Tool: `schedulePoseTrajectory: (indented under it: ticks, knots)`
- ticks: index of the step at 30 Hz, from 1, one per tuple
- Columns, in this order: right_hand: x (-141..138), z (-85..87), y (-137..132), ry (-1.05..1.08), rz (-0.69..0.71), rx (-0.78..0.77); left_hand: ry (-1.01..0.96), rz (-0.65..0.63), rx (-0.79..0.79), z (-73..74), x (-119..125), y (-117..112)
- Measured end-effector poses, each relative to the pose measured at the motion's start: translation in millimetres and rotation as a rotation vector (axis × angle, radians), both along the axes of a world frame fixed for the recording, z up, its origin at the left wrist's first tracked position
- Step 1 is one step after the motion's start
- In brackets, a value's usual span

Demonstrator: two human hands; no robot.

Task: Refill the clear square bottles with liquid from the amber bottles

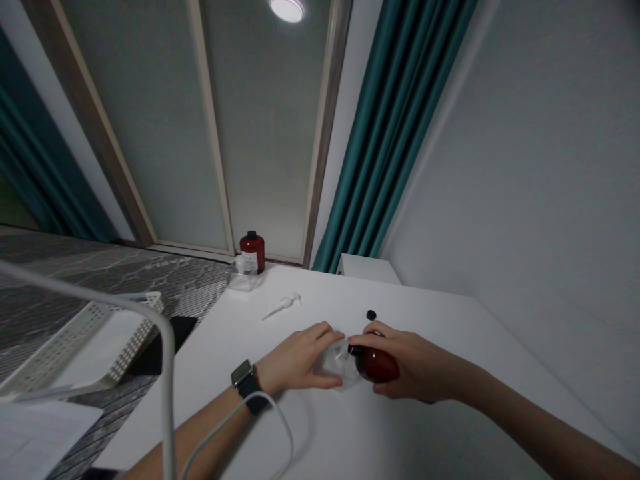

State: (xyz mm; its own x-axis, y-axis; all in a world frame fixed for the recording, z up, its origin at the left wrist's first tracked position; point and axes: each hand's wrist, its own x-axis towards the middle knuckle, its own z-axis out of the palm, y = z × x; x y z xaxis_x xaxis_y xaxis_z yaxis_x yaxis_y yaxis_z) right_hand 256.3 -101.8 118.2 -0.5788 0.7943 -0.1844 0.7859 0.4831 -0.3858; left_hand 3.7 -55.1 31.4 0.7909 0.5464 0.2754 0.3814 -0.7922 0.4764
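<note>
My right hand (420, 363) grips a dark red bottle (379, 365) lying on its side, its black neck pointing left. My left hand (295, 360) cups a crumpled piece of clear plastic (334, 365) against the bottle's neck. The plastic's exact form is hard to tell. Beyond my hands, a small black cap (371, 315) and a white pump head with its tube (283, 305) lie on the white table (425, 313). A second red bottle (252, 252), labelled and black-capped, stands at the far edge.
A clear tray (243, 280) sits in front of the standing bottle. A white perforated basket (95, 347), a white lamp arm (165, 360), a white cable (260, 400) and papers (35, 440) lie to the left. A white wall runs along the right.
</note>
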Motion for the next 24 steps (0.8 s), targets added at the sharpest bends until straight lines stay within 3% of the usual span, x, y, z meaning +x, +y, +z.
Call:
schedulePoseTrajectory:
  ticks: [24]
  knots:
    - [-8.7,10.8,7.7,-0.087,0.029,-0.025,0.018,0.000,0.038,0.6,-1.8,1.5]
